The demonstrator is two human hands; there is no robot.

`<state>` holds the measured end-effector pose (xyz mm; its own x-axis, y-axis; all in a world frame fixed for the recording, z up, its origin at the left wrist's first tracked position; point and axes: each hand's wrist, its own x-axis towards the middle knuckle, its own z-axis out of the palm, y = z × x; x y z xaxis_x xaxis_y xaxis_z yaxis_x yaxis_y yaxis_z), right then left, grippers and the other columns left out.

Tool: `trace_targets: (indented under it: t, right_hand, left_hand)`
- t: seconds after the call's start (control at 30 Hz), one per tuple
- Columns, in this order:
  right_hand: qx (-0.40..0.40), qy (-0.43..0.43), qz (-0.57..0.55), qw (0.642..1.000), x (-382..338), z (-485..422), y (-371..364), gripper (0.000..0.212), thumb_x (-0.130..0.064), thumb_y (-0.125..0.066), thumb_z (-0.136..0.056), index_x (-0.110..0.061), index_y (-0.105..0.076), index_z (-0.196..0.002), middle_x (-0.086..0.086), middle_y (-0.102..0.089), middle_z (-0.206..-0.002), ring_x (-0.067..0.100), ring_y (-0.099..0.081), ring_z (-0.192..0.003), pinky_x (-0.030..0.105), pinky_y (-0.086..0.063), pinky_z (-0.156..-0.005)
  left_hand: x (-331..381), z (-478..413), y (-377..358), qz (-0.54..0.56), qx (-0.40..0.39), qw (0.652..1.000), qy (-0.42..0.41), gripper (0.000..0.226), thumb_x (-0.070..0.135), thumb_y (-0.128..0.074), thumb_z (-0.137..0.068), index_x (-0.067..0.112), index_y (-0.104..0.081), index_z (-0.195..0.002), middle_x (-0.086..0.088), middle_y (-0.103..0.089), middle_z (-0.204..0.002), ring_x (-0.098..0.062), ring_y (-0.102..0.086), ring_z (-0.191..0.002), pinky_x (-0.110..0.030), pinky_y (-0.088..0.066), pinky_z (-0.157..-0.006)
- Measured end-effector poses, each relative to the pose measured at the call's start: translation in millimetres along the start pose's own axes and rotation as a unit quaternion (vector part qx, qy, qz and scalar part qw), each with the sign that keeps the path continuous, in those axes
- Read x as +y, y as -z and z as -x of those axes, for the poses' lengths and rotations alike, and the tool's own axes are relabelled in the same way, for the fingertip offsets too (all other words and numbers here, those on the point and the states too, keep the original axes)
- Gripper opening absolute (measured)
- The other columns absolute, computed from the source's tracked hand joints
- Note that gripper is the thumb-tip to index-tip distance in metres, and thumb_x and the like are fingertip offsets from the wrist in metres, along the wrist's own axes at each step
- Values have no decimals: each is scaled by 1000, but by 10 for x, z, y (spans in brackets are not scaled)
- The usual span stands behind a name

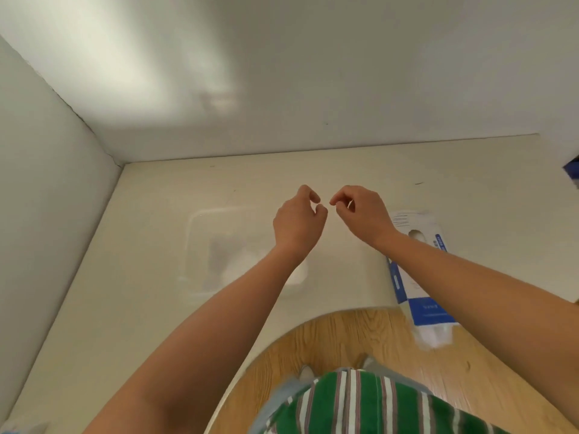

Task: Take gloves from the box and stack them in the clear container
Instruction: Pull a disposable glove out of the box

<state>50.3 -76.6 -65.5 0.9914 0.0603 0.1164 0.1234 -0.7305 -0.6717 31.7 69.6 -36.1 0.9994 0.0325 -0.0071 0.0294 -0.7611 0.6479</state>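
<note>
Past the striped shirt (360, 405), left hand (297, 222) and right hand (362, 211) hover, each pinched close, on what I cannot tell; best lay any glove flat into the clear container (197, 245).

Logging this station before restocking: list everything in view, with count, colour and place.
clear container: one, transparent, on the table left of centre; blurred whitish contents inside
glove box: one, white and blue, on the table's right, overhanging its near edge, partly under the right forearm
plastic sheet: one, translucent white, sticking out of the box's near end
dark blue object: one, cut off at the right edge, unidentifiable
table: one, cream
walls: two, white, behind and to the left
floor: wood-look, below the table edge
shirt: one, green with stripes, bottom
left hand: raised over the table, fingers curled
right hand: raised beside it, fingers curled; nothing clearly seen between them
</note>
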Motion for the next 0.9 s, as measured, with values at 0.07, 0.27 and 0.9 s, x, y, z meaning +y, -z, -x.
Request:
trace_targets:
  t: [0.07, 0.27, 0.9]
  right_hand:
    - [-12, -57, 33, 998, 313, 147, 205, 16, -11, -53, -89, -19, -68, -88, 0, -66, -90, 12, -56, -74, 37, -52, -75]
    - [-46, -181, 118, 975, 1067, 641, 611, 19, -14, -50, -90, -17, -69, -90, 2, -69, -93, 18, -61, -80, 34, -51, -71]
    - [-88, -169, 151, 970, 1353, 675, 551, 15, -18, -55, -90, -19, -70, -88, 0, -60, -94, 19, -59, -84, 27, -41, -64]
  left_hand:
    - [232, 51, -261, 20, -52, 998, -18, 13, 28, -53, -92, 20, -59, -101, 5, -61, -73, -17, -58, -73, -30, -43, -63]
    - [563, 254, -1122, 12, -208, 978, -14, 14, 26, -54, -92, 19, -63, -100, 0, -65, -93, -20, -61, -87, -28, -44, -69]
    - [682, 299, -1673, -62, -224, 971, 60, 17, 24, -60, -87, 20, -59, -103, 1, -63, -104, -21, -60, -96, -29, -43, -72]
